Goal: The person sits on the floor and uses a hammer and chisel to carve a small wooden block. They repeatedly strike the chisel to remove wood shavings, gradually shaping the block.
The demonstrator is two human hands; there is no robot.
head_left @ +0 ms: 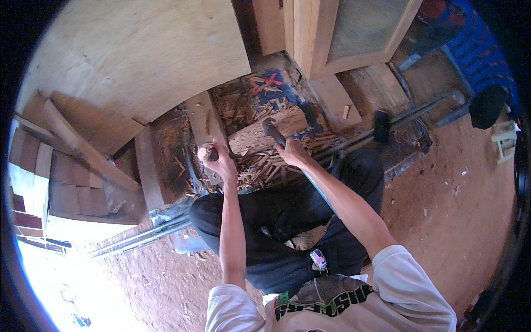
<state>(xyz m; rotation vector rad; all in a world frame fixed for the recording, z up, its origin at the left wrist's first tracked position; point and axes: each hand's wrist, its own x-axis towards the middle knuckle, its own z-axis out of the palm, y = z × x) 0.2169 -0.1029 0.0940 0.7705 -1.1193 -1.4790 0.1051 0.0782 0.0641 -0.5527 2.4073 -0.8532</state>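
My left hand (223,164) is closed around a short chunk of wood (208,152), its pale round end turned outward. To the right of it, my right hand (295,153) grips a dark hammer-like tool (271,130); the curved head points up and to the left, away from my fingers. The tool and the wood chunk are apart. Below and between both hands lies a heap of wood chips and splinters (268,166). A pale wooden block or board (268,134) lies behind the tool's head, partly hidden by it.
A large plywood sheet (149,50) leans at the far left, and a framed wooden panel (365,30) stands at the far right. Long pipes (412,112) run across near my knees. Stacked boards (74,185) lie left. A blue striped cloth (481,47) hangs over a chair at right.
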